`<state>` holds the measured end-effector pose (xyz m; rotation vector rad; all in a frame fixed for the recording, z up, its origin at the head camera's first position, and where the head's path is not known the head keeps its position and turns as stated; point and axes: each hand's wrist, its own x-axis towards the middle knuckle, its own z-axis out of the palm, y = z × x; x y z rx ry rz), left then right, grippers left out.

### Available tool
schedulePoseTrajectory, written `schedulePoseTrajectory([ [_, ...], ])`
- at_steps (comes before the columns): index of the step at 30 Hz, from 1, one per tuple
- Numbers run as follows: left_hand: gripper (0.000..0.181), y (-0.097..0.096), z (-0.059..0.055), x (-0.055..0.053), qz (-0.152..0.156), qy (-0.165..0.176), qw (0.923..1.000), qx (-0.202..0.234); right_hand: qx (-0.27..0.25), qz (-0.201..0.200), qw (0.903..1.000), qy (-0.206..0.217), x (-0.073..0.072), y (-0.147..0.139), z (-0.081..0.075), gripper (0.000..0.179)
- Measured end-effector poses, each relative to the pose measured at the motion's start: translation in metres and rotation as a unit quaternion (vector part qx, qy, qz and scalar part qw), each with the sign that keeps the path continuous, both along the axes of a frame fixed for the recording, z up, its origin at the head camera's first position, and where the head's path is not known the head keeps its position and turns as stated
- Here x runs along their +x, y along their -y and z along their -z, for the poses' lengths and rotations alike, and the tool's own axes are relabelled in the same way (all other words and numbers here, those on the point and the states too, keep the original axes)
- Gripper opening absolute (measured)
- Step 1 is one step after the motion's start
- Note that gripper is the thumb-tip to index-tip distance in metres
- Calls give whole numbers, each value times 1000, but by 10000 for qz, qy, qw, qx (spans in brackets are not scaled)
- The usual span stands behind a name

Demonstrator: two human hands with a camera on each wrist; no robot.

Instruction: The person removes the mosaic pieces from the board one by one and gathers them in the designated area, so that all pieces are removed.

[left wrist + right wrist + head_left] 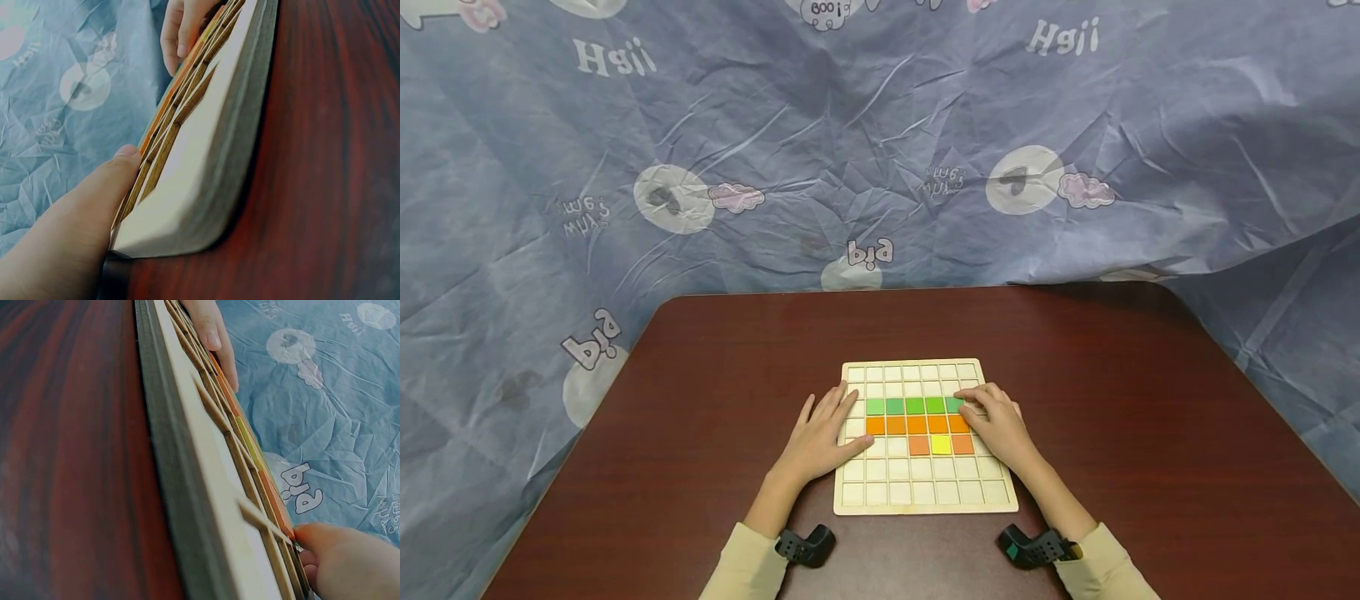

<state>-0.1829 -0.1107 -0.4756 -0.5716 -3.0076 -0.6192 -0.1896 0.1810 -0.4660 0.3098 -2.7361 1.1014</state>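
A pale wooden grid board (925, 497) lies on the table with coloured square tiles set in its cells. One row has several green tiles (914, 406), the row below several orange tiles (917, 425). Under those sit two salmon tiles (919, 446) with a yellow tile (941, 445) between them. My left hand (822, 437) rests on the board's left side, fingers stretched out and thumb over the grid. At the right side, my right hand (1002, 427) touches the board, its index finger and thumb by the rightmost green tile. In the right wrist view its thumb (325, 536) meets the tile edge.
The dark reddish-brown table (715, 383) extends around the board on all sides. Behind it hangs a wrinkled blue printed cloth (820, 150). Black wrist devices (806, 547) sit at both cuffs near the table's front.
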Motion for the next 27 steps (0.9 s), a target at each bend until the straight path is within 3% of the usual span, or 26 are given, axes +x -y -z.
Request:
schedulePoseTrajectory([
  [11, 81, 0, 2, -1, 12, 3, 10000, -2, -159, -2, 9998, -117, -1, -1, 3, 21],
  [27, 79, 0, 0, 0, 37, 55, 9999, 89, -728, 30, 9973, 73, 0, 0, 0, 15],
])
